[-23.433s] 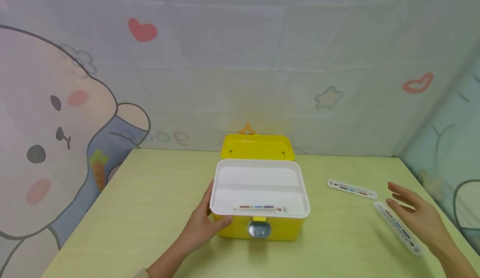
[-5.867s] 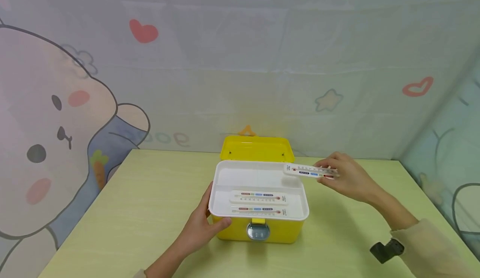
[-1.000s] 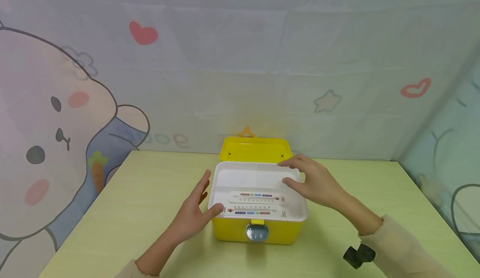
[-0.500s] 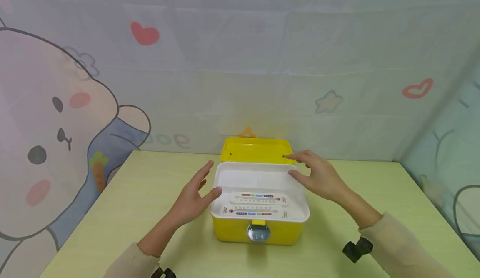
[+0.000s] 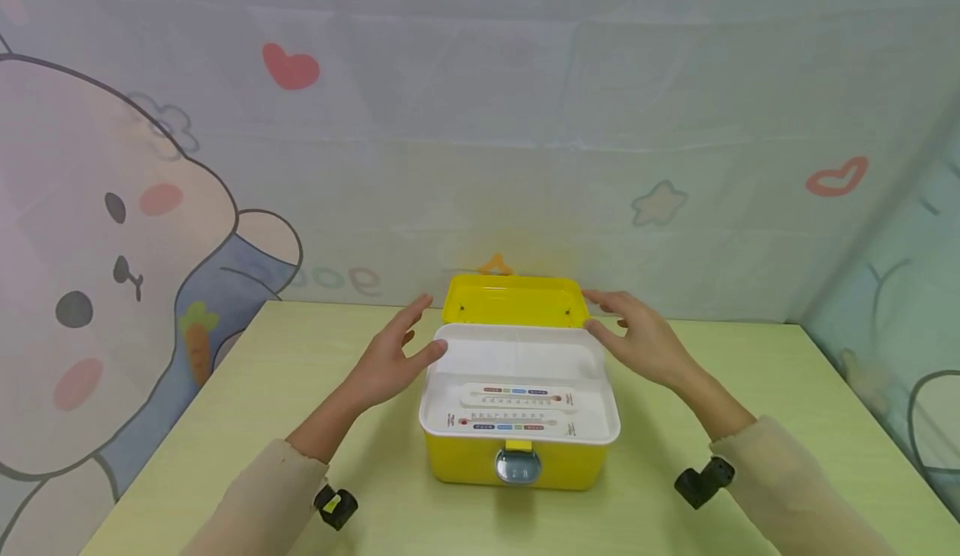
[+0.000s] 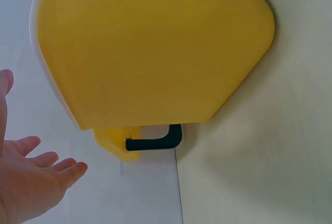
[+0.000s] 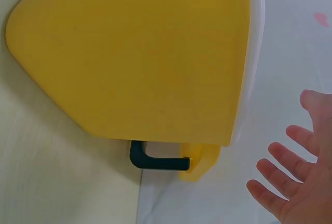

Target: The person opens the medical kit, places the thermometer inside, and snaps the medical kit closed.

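The yellow box (image 5: 472,464) stood on the table (image 5: 315,348), and thermometers (image 5: 516,395) lay in the front compartment of the white tray (image 5: 517,348) at the box's top. Just beside the box's left rear corner was the person's left grip (image 5: 388,363), thumb and fingers spread, holding nothing. The right grip (image 5: 647,348), likewise spread and holding nothing, hovered near the box's right rear corner. Behind the box rose its lid (image 5: 513,299), bearing a dark green handle (image 6: 155,143).
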`<state>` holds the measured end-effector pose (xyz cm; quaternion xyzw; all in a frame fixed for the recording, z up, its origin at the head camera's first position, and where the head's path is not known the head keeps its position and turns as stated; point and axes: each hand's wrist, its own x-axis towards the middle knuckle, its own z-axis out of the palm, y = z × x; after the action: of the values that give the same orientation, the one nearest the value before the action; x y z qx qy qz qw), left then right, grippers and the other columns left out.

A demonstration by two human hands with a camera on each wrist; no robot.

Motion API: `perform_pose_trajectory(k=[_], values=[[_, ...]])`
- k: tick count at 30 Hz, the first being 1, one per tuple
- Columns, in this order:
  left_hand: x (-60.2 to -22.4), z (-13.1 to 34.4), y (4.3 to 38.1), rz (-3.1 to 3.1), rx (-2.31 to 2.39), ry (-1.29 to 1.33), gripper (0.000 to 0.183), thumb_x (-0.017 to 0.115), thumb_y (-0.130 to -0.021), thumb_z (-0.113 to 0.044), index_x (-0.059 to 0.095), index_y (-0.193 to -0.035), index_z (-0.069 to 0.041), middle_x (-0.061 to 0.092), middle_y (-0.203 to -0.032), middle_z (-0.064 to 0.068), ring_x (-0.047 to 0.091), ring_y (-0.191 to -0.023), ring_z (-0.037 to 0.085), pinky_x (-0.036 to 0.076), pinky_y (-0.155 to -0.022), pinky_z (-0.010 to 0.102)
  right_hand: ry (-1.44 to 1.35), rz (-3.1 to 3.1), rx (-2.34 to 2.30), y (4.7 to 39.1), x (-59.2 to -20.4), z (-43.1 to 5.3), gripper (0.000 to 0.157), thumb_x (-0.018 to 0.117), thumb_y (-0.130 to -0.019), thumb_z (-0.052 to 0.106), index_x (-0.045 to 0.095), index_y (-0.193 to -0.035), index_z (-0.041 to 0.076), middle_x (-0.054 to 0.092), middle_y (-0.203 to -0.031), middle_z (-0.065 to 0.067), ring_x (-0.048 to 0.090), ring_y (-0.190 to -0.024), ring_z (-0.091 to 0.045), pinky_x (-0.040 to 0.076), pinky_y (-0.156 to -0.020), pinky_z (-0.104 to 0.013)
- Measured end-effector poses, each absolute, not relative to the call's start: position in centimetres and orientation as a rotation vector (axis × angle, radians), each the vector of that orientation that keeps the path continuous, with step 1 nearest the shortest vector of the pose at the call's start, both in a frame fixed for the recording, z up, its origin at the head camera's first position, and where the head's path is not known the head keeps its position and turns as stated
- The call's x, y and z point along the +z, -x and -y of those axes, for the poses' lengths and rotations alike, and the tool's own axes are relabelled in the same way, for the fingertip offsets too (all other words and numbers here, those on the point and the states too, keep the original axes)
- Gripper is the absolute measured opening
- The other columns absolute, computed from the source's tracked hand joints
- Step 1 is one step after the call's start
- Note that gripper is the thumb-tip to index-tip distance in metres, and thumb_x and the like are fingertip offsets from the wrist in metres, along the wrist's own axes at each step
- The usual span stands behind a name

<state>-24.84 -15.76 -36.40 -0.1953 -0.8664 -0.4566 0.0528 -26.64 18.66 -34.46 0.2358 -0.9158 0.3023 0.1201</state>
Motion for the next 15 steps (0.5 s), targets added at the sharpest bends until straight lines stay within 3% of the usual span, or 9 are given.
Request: perform_pose_trajectory(k=[15], values=[[-36.1,16.3,27.8,2.654,-1.444,0.547,0.065,0.057,-0.091,-0.035,0.028,-0.145,-0.013,0.03,-0.149,0.008,0.032,-0.134,0.032,0.03,-0.106,0.047,-0.582,2.716,1.096,28.7,-35.5,-20.1,0.051,0.043,-0.097,0.036,0.038,-0.141,0.009,0.041,-0.14,-0.015,0.049,-0.116,-0.035,0.044,-0.091,-0.05]])
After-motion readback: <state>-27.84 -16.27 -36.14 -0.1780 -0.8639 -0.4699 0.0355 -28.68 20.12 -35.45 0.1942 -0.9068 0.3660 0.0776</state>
